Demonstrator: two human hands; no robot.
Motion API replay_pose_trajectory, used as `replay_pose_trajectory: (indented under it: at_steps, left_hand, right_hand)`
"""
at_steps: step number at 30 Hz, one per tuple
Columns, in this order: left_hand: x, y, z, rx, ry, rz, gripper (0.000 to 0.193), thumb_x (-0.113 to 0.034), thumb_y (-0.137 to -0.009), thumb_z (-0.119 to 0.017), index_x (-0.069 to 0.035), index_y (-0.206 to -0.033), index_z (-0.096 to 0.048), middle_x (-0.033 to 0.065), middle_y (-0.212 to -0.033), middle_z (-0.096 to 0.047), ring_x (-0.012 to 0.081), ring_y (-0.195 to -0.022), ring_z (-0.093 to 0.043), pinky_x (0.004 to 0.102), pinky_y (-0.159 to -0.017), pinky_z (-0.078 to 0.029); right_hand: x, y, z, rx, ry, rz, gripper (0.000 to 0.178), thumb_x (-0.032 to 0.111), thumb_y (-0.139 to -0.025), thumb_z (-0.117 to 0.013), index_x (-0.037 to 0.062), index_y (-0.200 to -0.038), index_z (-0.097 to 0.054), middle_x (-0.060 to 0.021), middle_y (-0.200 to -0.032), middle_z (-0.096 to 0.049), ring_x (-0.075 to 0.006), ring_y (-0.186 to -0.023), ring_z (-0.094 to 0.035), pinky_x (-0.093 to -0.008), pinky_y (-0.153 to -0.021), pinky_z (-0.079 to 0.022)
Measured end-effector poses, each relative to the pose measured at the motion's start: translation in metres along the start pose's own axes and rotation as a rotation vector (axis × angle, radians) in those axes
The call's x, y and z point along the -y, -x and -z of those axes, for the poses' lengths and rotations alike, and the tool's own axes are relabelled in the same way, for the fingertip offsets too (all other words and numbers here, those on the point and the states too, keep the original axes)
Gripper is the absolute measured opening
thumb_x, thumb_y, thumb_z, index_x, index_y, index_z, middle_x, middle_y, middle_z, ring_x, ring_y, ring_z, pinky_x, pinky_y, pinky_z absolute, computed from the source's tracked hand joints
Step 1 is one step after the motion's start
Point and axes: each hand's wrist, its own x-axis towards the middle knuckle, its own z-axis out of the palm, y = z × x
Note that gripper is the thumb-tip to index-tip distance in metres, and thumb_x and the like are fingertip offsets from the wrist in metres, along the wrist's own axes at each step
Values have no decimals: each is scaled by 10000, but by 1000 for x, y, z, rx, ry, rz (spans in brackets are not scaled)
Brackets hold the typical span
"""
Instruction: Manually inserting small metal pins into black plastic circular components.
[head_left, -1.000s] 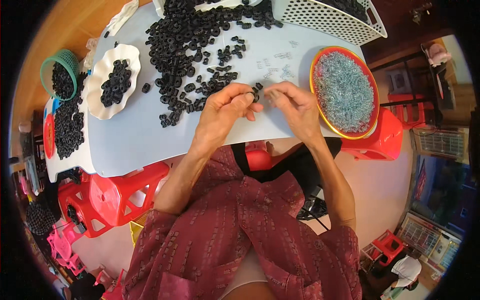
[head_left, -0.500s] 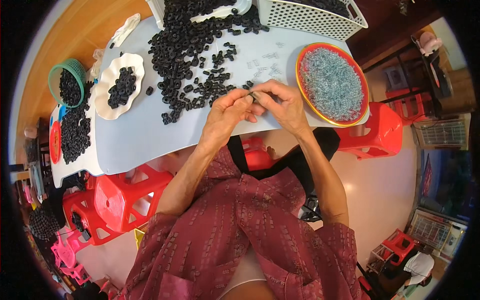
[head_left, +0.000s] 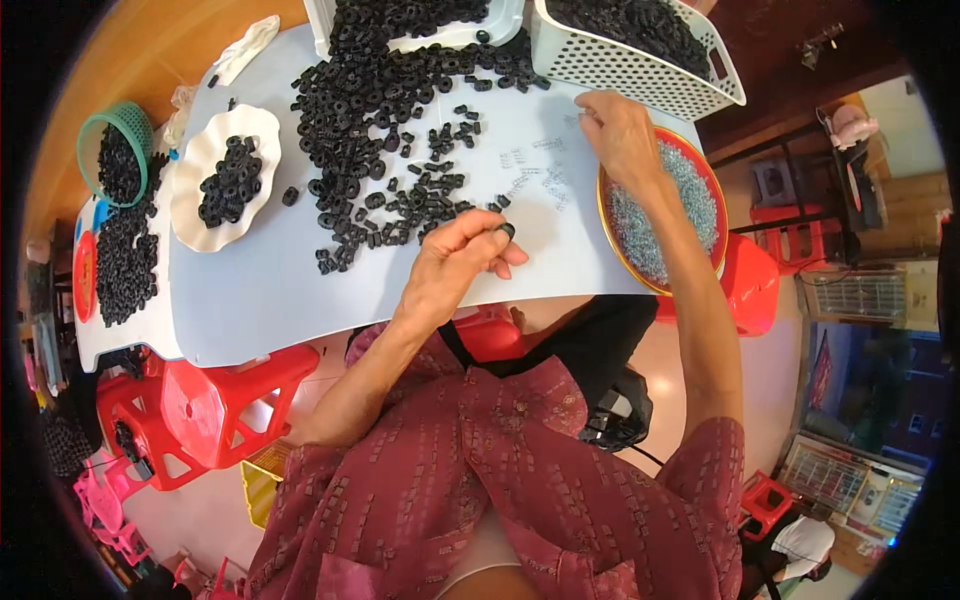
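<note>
My left hand (head_left: 452,262) is closed, with a small black ring-shaped plastic part (head_left: 506,230) pinched between thumb and forefinger over the table's near edge. My right hand (head_left: 622,138) reaches across the rim of a red plate with a gold edge (head_left: 603,200), which is heaped with small silvery spring-like pieces (head_left: 680,180). Its fingers are bent together beyond the plate, near the basket; whatever they hold, if anything, is too small to make out. More spring-like pieces (head_left: 540,170) lie scattered on the tabletop between my hands. Many loose black parts (head_left: 350,150) spread over the table to the left.
A white perforated basket (head_left: 620,60) of black pieces stands at the back right. On the left are a white scalloped dish (head_left: 190,215) and a green basket (head_left: 85,160), both holding black parts. Red stools (head_left: 215,410) stand under the pale table (head_left: 260,310).
My right hand has left my left hand and moved up and right, beyond the red plate. The left hand keeps the black part, now more exposed. The whole view has shifted slightly.
</note>
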Motion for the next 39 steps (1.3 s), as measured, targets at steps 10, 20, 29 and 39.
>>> replay_pose_trajectory:
  at_steps: [10,20,29,39]
  left_hand:
    - [0,0,5,22,22,43,236,-154,-933,-540,13,-1095,-583,105,-888,-677,114,-733,-581,271,-745,-489]
    - [-1,-2,1,14,-1,33,233,-144,-932,-538,19,-1092,-585,106,-886,-675,116,-731,-583,273,-738,-493]
    - [-3,2,0,-9,25,17,227,-141,-936,-535,21,-1087,-585,105,-880,-675,118,-728,-583,271,-731,-493]
    - [-34,-17,-4,-183,-490,-251,198,-109,-893,-533,-52,-1064,-614,43,-706,-622,83,-681,-557,244,-659,-462]
  right_hand:
    - [22,-5,-4,204,-179,-95,124,32,-762,-622,4,-881,-646,-164,-826,-660,-294,-725,-655,-368,-683,-525]
    - [30,4,-4,145,-86,5,146,32,-771,-640,-4,-912,-645,-144,-812,-677,-229,-714,-669,-321,-652,-526]
    - [56,18,3,170,-508,-238,150,63,-831,-626,-10,-961,-643,-41,-805,-668,-110,-755,-609,-269,-739,-492]
    - [86,33,12,239,-978,-508,145,93,-839,-661,-2,-949,-658,-3,-829,-651,-57,-734,-564,-207,-697,-462]
